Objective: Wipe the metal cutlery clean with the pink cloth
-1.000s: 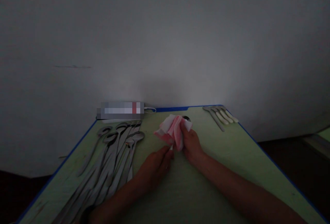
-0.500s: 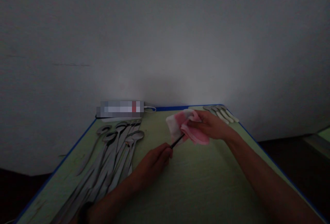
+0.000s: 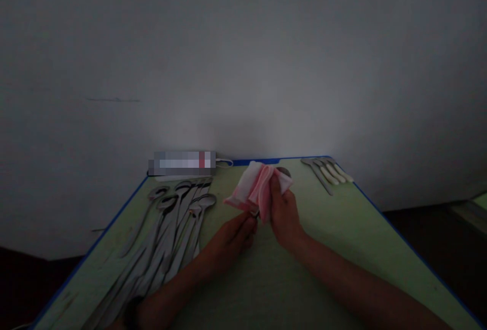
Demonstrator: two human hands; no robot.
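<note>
My left hand is closed on the handle end of a metal spoon, above the middle of the table. The spoon's bowl shows past the cloth on its far right side. My right hand grips a pink and white cloth, which is folded around the spoon's handle and hides most of it. To the left of my left hand lies a spread of long metal spoons and other cutlery, partly hidden by my forearm.
At the far right corner, several utensils with white handles lie beside a plain metal one. A blurred-out box-like object with a white cable stands at the back left. The green table has a blue edge and meets a wall.
My right hand has moved left and turned, bringing the cloth down the handle close to my left hand. The spoon's bowl has come into sight beyond the cloth.
</note>
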